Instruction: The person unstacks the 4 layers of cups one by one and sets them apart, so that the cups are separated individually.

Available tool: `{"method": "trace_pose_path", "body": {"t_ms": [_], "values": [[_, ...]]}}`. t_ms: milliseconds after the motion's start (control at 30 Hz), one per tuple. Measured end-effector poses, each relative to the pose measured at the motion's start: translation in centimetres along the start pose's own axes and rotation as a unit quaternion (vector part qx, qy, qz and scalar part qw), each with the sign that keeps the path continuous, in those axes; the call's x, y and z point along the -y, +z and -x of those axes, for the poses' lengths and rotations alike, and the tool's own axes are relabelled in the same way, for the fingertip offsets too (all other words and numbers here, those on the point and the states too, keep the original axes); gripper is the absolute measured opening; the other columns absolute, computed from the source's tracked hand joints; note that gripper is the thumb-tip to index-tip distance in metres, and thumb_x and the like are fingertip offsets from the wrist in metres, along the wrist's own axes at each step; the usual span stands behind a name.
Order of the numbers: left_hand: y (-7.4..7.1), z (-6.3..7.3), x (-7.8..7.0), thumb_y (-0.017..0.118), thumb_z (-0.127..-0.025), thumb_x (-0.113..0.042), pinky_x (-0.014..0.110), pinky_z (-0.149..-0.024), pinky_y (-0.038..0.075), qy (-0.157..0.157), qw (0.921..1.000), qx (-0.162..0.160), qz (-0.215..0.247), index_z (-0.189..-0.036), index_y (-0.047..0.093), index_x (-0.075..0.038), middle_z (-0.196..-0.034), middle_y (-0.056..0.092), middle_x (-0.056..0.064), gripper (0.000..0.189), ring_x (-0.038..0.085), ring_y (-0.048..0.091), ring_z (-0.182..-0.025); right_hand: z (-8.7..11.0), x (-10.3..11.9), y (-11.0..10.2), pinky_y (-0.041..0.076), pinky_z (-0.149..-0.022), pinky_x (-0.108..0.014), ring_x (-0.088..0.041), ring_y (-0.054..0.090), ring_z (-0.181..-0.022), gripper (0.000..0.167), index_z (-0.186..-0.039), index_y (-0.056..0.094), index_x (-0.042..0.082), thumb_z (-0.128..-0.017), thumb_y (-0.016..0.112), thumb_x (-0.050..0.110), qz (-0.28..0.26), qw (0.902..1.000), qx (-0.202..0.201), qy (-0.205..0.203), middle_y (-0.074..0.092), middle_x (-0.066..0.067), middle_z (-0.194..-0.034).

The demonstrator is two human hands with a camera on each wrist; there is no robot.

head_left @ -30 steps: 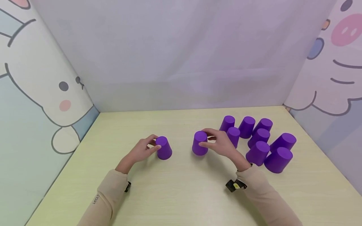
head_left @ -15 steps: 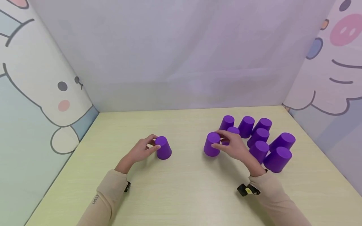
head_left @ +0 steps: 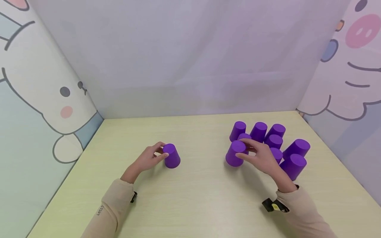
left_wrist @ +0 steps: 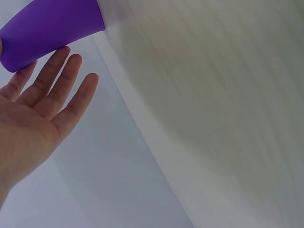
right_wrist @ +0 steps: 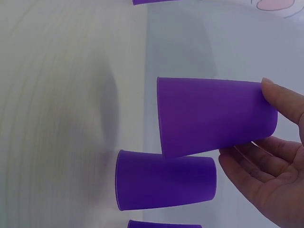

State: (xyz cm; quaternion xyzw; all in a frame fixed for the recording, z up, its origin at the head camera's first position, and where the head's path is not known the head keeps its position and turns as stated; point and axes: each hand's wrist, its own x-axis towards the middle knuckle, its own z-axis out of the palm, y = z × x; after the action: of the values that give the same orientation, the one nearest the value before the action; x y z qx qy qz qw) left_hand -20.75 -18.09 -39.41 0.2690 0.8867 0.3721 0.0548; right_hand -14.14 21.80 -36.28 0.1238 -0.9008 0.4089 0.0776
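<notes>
Left of the table's middle, my left hand (head_left: 150, 158) pinches an upside-down purple cup (head_left: 172, 157) near its closed top. In the left wrist view the cup (left_wrist: 52, 31) meets the index-side fingertips, while the other fingers spread loosely. My right hand (head_left: 260, 157) grips a second upside-down purple cup (head_left: 235, 154) between thumb and fingers. The right wrist view shows that cup (right_wrist: 213, 116) held by its closed end, its rim off the table; another purple cup (right_wrist: 164, 180) stands just beyond. In the head view the right hand partly hides cups behind it.
Several more purple cups (head_left: 258, 131) stand upside down at the right of the pale wooden table (head_left: 190, 198). A grey-white cloth wall (head_left: 190, 66) rises behind the table, with cartoon-printed panels (head_left: 68, 125) at both sides.
My right hand has moved to the right with its cup, toward the group of cups. My left hand and its cup have stayed in place.
</notes>
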Motion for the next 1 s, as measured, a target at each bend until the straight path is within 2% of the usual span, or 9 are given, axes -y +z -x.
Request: {"method": "trace_pose_path", "body": {"t_ms": [200,500,733,1000], "values": [[-0.1,0.1,-0.1,0.054,-0.092,-0.028,0.037,-0.075,0.047,-0.002,1.0,-0.002,-0.001,-0.115,0.05,-0.005,-0.101,0.063,0.009,0.032,0.025,0.058,-0.096,1.0,-0.5,-0.7,0.049,-0.077,-0.043,-0.031,0.061,-0.094,0.054,-0.12,0.054,-0.003,-0.078,0.073,0.024,0.02,0.9998,-0.006,0.003,0.062,-0.018,-0.107],[0.1,0.1,0.0,0.055,-0.092,-0.027,0.037,-0.075,0.047,0.002,1.0,-0.002,-0.005,-0.114,0.05,-0.004,-0.1,0.064,0.009,0.032,0.025,0.058,-0.095,2.1,-1.4,-1.0,0.05,-0.073,-0.043,-0.032,0.063,-0.089,0.051,-0.116,0.056,-0.003,-0.076,0.075,0.024,0.051,0.9985,-0.021,-0.006,0.063,-0.019,-0.103],[0.1,0.0,0.2,0.055,-0.092,-0.026,0.037,-0.075,0.048,0.009,0.9999,-0.004,-0.005,-0.114,0.05,-0.004,-0.099,0.064,0.009,0.031,0.025,0.059,-0.094,2.2,-1.8,-0.9,0.05,-0.073,-0.045,-0.035,0.063,-0.088,0.053,-0.116,0.055,-0.005,-0.076,0.075,0.023,0.066,0.9972,-0.033,-0.001,0.062,-0.022,-0.103],[0.1,0.0,0.2,0.055,-0.092,-0.027,0.036,-0.074,0.047,0.004,1.0,-0.003,-0.004,-0.114,0.05,-0.005,-0.099,0.064,0.008,0.032,0.024,0.058,-0.094,2.2,-2.2,-0.5,0.05,-0.072,-0.044,-0.035,0.063,-0.086,0.054,-0.118,0.054,-0.008,-0.077,0.074,0.021,0.081,0.9961,-0.032,0.013,0.063,-0.023,-0.099]]}}
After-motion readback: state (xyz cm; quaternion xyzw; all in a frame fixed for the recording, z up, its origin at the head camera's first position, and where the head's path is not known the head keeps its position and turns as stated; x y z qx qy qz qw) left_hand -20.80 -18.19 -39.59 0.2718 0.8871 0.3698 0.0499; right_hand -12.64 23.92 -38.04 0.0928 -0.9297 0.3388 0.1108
